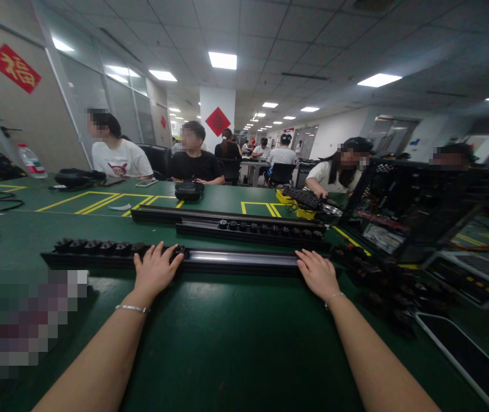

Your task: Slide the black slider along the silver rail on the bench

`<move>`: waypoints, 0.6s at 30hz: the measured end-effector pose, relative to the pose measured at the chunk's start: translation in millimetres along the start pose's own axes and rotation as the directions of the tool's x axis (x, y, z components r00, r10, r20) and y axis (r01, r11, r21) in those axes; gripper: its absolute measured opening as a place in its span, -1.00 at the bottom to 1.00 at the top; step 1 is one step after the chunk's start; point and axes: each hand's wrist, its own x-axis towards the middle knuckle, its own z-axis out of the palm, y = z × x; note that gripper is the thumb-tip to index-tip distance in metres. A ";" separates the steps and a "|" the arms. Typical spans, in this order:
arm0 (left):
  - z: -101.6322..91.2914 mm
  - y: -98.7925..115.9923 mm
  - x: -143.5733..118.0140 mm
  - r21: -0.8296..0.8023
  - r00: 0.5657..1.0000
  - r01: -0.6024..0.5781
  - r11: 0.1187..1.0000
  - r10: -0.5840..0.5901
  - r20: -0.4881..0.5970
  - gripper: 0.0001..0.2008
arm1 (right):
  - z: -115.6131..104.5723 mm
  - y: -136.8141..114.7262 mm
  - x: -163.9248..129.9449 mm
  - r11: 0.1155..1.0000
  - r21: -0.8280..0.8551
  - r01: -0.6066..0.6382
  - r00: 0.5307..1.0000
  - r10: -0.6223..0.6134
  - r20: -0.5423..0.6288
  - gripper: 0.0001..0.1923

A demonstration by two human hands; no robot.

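Observation:
A long black channel (240,258), like a power strip housing, lies across the green table in front of me. Several black socket-like modules (107,247) fill its left part, while its right part shows a bare, shiny inside. My left hand (155,272) rests on the channel by the last module, fingers spread. Near the channel's right end, my right hand (318,276) touches it with stretched fingers. To the right lies a blurred heap of small black parts (394,286). Behind the channel is a similar strip (253,229) with several modules.
An open black computer case (393,206) stands at the right, with a grey boxy unit (478,274) and a phone-like slab (463,355) nearer me. Black pouches (189,190) lie farther back. Several people sit across the table; one reaches toward a black power strip (304,198).

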 end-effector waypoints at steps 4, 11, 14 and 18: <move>-1.5 -0.1 0.4 0.004 1.000 -0.001 1.000 0.001 0.011 -0.45 | -1.4 -0.7 -0.3 1.000 0.017 -0.012 1.000 0.011 0.014 -0.48; -3.4 0.2 -0.2 0.022 1.000 -0.010 1.000 0.010 0.029 -0.46 | 0.2 -0.4 -0.7 1.000 0.006 -0.006 1.000 0.006 0.000 -0.48; -3.5 1.7 -0.7 0.034 1.000 -0.017 0.999 0.016 0.022 -0.47 | 1.2 -0.4 -0.7 1.000 0.000 -0.005 1.000 0.005 -0.010 -0.48; -3.7 4.3 -1.2 0.030 0.999 -0.016 0.999 0.015 0.029 -0.47 | 1.1 -0.6 -0.7 1.000 0.002 -0.006 1.000 0.006 -0.009 -0.48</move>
